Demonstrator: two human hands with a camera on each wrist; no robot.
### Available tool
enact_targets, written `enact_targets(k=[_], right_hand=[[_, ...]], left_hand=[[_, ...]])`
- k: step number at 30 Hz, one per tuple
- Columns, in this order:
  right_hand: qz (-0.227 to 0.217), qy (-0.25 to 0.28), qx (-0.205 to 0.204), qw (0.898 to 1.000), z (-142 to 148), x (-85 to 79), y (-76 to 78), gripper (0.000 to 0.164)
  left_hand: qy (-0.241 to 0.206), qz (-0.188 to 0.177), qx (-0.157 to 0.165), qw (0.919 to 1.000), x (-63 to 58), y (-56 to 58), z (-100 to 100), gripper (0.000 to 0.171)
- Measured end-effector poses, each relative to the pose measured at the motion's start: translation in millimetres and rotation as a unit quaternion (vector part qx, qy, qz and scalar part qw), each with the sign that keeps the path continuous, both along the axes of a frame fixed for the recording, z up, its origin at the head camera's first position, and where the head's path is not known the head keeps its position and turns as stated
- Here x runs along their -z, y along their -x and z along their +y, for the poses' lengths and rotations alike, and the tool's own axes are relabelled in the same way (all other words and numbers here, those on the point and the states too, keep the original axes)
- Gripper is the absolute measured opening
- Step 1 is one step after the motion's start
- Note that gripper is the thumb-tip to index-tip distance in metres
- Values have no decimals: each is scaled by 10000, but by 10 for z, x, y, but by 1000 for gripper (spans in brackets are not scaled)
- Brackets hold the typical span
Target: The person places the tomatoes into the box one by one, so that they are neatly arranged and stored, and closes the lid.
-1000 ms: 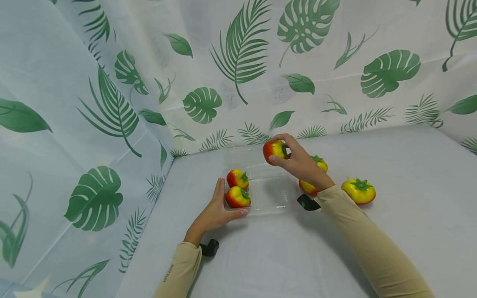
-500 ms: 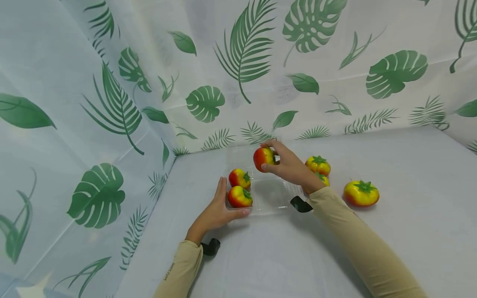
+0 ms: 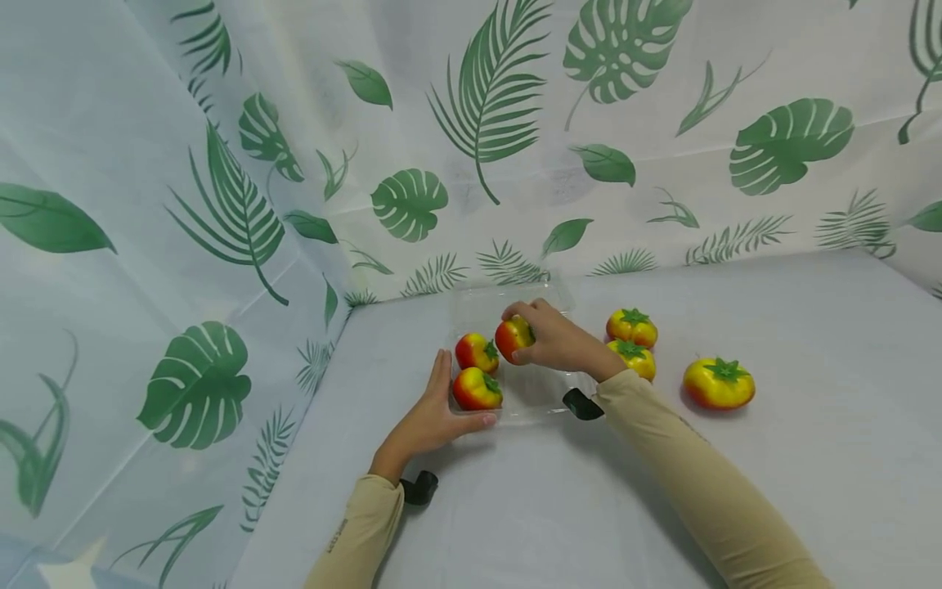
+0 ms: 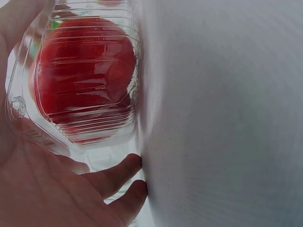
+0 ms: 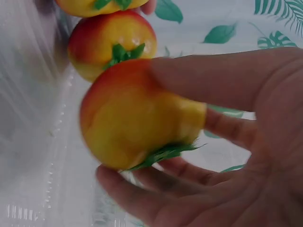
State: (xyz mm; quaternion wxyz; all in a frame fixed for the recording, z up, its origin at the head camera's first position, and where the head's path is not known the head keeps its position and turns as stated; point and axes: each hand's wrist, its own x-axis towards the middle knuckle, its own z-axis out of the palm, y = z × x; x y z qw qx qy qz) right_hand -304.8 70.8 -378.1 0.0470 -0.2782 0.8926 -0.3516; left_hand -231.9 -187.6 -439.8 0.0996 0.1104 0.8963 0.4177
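Observation:
My right hand [image 3: 561,342] grips a red-and-yellow persimmon [image 3: 511,340] between thumb and fingers, over the clear plastic container [image 3: 540,401]. In the right wrist view the held persimmon [image 5: 137,118] has its green calyx turned towards my fingers. Two more persimmons lie in the container's left side, a rear one [image 3: 474,353] and a front one [image 3: 477,390]. Around the front left corner rests my left hand [image 3: 425,421], fingers straight along the side and thumb along the front. The left wrist view shows a red persimmon [image 4: 87,71] through the ribbed wall.
Right of the container, two persimmons sit close together, one behind [image 3: 631,329] and one in front [image 3: 639,364]. Another persimmon [image 3: 719,384] lies farther right on the white table [image 3: 809,474]. The container's clear lid [image 3: 478,304] lies folded back towards the leaf-patterned curtain [image 3: 662,139].
My right hand has carried its persimmon left and down, close beside the rear persimmon in the container. The left hand keeps its place at the corner.

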Motion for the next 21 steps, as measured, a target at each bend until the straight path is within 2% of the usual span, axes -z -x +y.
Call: enact_targets(k=[4,8,14,21], right_hand=[[-196,-230,-115,9995,-18,39,16,61],[-189,-336,-162,9991,-37,72,26,62],[1,-348,-71,9994,-59,92,29,58],[-54,-604,80,9981,-117,96,33,59]], left_hand=[[7,12,15,10000,8,-2,-1,131],[25,52,56,10000,25,7,-12,133],[59,73,36,9999,25,12,-16,133],[60,41,2,10000,23,19,-2,129]])
